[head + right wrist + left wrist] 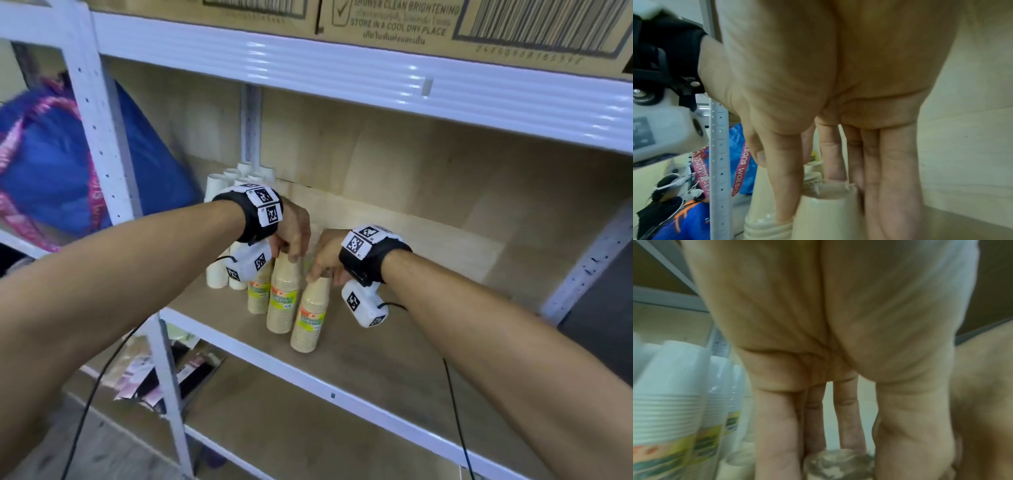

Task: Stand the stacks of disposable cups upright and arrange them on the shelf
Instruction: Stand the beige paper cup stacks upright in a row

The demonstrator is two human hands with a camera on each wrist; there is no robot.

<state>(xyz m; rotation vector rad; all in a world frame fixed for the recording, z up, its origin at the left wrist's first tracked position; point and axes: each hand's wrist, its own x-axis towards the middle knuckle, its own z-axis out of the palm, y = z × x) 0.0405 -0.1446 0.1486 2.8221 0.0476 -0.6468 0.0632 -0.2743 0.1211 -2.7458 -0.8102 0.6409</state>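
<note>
Three beige cup stacks with green and orange labels stand on the wooden shelf (376, 359), narrow ends up. My left hand (291, 255) grips the top of the middle beige stack (283, 298); in the left wrist view its fingers (777, 443) straddle that stack's wrapped top (838, 465). My right hand (320, 274) grips the top of the right beige stack (310, 315), thumb and fingers around it (828, 211). A third beige stack (257, 294) stands behind on the left, partly hidden. White cup stacks (219, 192) stand at the back left.
Cardboard boxes (376, 20) sit on the shelf above, leaving low headroom. A white upright post (92, 120) bounds the left side, with a blue bag (44, 164) beyond it. Flat packets (154, 377) lie on the lower shelf. A person (674, 211) shows in the right wrist view.
</note>
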